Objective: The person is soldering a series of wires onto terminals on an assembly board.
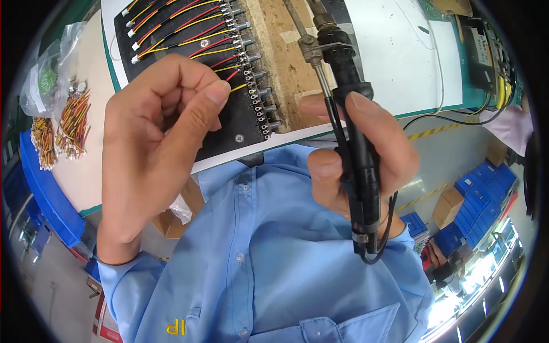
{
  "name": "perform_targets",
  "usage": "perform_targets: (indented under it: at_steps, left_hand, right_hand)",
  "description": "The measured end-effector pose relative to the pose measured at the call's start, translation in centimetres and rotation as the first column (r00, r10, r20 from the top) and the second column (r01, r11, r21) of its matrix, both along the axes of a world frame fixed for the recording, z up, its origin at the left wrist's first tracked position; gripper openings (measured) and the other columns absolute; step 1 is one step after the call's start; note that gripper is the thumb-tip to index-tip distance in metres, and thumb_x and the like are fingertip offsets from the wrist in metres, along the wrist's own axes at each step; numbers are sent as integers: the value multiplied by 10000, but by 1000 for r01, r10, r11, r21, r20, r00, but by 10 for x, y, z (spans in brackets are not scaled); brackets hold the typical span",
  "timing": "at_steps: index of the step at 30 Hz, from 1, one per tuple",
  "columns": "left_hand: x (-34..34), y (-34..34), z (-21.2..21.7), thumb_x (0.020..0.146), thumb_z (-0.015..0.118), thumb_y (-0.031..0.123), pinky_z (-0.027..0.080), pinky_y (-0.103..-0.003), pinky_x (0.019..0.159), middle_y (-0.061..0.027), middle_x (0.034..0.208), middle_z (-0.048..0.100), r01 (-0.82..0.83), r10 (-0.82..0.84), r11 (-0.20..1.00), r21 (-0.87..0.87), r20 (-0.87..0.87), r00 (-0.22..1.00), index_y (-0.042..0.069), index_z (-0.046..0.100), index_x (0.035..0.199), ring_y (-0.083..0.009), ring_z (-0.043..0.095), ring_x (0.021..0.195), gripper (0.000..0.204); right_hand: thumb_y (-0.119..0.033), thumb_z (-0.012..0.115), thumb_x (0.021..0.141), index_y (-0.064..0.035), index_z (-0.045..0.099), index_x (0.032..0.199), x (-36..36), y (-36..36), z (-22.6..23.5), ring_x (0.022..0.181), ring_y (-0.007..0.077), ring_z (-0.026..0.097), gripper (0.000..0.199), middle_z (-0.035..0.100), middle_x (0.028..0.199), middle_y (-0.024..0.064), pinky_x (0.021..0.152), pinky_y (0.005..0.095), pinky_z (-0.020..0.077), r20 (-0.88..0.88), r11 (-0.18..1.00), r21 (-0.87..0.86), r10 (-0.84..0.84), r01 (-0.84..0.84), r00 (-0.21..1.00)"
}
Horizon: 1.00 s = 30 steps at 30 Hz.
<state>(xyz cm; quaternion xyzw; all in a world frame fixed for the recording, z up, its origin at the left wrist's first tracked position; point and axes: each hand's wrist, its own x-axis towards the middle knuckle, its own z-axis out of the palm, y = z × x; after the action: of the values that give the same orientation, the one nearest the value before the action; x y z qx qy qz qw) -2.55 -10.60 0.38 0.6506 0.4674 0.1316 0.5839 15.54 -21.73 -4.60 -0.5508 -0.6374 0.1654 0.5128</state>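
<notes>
My left hand (pixel 151 123) is closed in a pinch at the near part of a black fixture board (pixel 223 142). Between its thumb and fingertips are a red-and-yellow wire pair (pixel 238 87), whose ends reach toward a row of small metal-legged components (pixel 255 97). Farther up the row, several wire pairs (pixel 191 26) with white plugs lie fanned across the board. In my right hand (pixel 386 143) is a black soldering iron (pixel 366 171) with a metal feed tube clamped alongside. Its tip lies beyond the top edge of the view.
Bundles of coloured wires (pixel 74 123) lie on the left beside a clear plastic bag (pixel 43 86). A blue bin (pixel 51 191) stands at the table's left edge. At the far right is a dark boxed device (pixel 480 51) with cables. A worn wooden strip (pixel 291 63) borders the components.
</notes>
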Motion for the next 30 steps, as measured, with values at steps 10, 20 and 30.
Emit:
perform_targets:
  at_steps: [10, 20, 30]
  left_hand:
    - [7, 23, 4, 937, 600, 181, 389, -173, 542, -23, 721, 606, 83, -91, 976, -201, -28, 995, 8, 563, 914, -54, 545, 631, 179]
    - [-1, -4, 0, 917, 607, 79, 457, -210, 591, -112, 802, 650, 134, -92, 971, -200, 204, 975, -22, 557, 904, -75, 551, 639, 113]
    - [-2, -22, 5, 938, 585, 86, 444, -199, 592, -50, 774, 620, -48, 135, 954, -296, 280, 950, -24, 557, 953, -73, 566, 682, 114]
  right_hand:
    - [-464, 410, 978, 97, 310, 1242, 17, -7, -4, 654, 312, 677, 628, 638, 763, 298, 610, 374, 574, -92, 981, 171, 106, -89, 990]
    - [-59, 765, 744, -5, 617, 1051, -28, 14, 3, 709, 190, 676, 345, 673, 867, 137, 603, 255, 509, -336, 989, -74, -148, 131, 930]
    - [79, 712, 772, 63, 411, 1186, -30, 10, 8, 790, 172, 691, 512, 670, 866, 171, 641, 221, 536, -281, 999, -5, -49, 49, 958]
